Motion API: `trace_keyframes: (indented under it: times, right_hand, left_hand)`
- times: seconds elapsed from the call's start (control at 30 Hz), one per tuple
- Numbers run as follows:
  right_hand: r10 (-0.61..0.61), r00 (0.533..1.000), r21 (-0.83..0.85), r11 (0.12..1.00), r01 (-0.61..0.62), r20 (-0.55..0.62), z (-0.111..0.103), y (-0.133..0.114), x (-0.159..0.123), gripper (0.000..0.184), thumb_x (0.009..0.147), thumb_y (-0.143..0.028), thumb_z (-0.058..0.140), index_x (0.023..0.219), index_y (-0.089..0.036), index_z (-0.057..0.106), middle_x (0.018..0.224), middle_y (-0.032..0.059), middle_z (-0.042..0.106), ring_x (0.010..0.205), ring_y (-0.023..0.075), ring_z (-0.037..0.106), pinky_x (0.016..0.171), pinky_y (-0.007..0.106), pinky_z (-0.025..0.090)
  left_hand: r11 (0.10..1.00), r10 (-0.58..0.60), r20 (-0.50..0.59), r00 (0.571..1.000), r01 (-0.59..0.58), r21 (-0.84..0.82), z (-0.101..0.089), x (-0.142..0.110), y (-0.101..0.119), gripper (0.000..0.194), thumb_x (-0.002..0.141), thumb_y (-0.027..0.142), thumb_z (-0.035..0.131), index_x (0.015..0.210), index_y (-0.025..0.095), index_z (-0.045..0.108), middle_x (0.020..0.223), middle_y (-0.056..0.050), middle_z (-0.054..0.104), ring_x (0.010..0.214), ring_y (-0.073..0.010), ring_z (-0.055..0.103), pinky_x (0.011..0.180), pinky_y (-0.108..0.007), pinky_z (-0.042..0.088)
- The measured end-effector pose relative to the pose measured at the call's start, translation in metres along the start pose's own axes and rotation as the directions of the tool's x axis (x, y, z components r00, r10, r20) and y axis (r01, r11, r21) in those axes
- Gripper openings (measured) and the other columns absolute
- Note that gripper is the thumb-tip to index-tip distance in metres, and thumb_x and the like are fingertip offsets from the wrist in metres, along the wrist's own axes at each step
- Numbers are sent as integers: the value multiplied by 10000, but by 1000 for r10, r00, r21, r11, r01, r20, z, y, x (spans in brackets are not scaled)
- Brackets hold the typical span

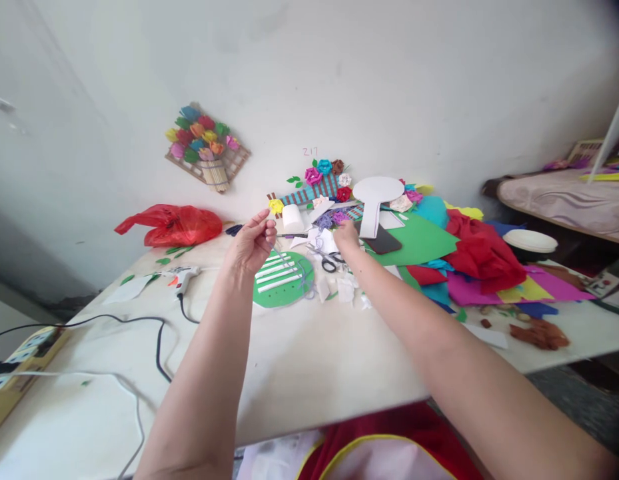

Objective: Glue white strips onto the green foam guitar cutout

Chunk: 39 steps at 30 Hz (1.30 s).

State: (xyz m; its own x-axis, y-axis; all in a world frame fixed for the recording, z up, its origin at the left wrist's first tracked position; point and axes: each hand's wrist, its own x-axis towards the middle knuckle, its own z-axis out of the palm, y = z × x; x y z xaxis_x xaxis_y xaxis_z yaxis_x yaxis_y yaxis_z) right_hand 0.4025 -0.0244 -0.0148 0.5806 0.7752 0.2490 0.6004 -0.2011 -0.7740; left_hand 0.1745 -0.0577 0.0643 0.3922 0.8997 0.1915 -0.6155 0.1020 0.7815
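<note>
My left hand (254,241) is raised over the green disc, its fingers pinched together at the upper end of a thin purple yarn (307,285). The yarn trails down across the green round disc (284,299), which carries several white strips (279,280) and a row of small dark holes. My right hand (347,238) is closed beside a purple yarn bundle (325,219); its fingertips face away, so what they grip is hidden. Black-handled scissors (328,265) lie between the hands among white paper scraps (346,291).
A hot glue gun (186,280) with its cable, a red plastic bag (182,225) and a power strip (26,360) are at left. On the right lie a white paddle-shaped cutout (378,191), a dark phone (384,241), green sheet (424,237), red crepe paper (484,253) and a white bowl (530,240).
</note>
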Motion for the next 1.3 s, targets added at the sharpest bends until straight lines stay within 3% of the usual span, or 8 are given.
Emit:
trace_keyframes:
  times: [0.17,0.37,0.5,0.57,0.73,0.87,1.03,1.3]
  right_hand:
    - [-176,933,119,982,145,314,-3,-21,-28,164,692,-178,470,727,-153,628,693,57,634,597,152,576,528,235,415]
    - [-411,326,395,911,117,851,-13,-18,-44,237,662,-346,604,785,-143,606,704,23,647,523,102,563,405,174,358]
    - [-203,181,156,958,243,962,-12,-9,-42,301,528,-366,714,686,-134,606,563,-6,606,476,90,533,386,159,343]
    - [-85,194,14,939,343,977,-14,-9,-39,263,504,-332,724,610,-129,593,509,-11,585,436,83,508,377,160,320]
    - [61,382,-220,895,389,922,-26,-20,-31,187,465,-220,733,515,-114,588,458,9,577,376,80,466,369,174,290]
    - [-164,426,47,961,273,890,-35,-28,-28,98,588,-210,667,564,-134,611,519,-1,605,394,62,462,382,174,313]
    - [-272,668,258,958,123,692,-33,-33,-26,144,689,-210,604,584,-112,589,466,17,575,380,74,473,367,176,302]
    - [-434,886,857,507,91,164,-33,-44,-18,277,792,-418,478,872,-164,554,708,20,632,562,87,570,525,193,444]
  left_hand:
    - [998,22,-20,1000,-21,51,-3,16,-8,213,768,10,402,874,98,564,740,-51,605,595,-68,562,601,-187,475]
    - [987,26,-63,998,-15,158,-16,29,-12,249,735,92,502,958,179,573,1043,-42,622,649,-72,583,559,-189,456]
    - [981,87,-95,992,-69,179,-16,34,-4,300,694,46,489,946,182,579,1105,-46,605,550,-37,525,393,-131,337]
    - [973,134,-118,984,-109,202,-16,35,2,315,684,36,468,939,176,590,1060,-49,624,478,-21,465,330,-123,254]
    - [948,199,-154,968,-150,280,-14,34,14,277,652,28,464,865,125,612,931,-65,648,421,-10,398,290,-129,176]
    - [961,181,-158,971,-140,236,-11,33,15,259,668,36,465,866,132,602,907,-51,645,414,-10,393,292,-134,186]
    - [987,130,-143,981,-114,115,-8,31,11,248,699,30,444,875,145,578,899,-39,642,476,-27,472,351,-124,303]
    - [987,-65,-88,994,77,142,-1,24,-31,160,681,32,521,809,103,585,816,-71,654,630,-92,594,659,-227,491]
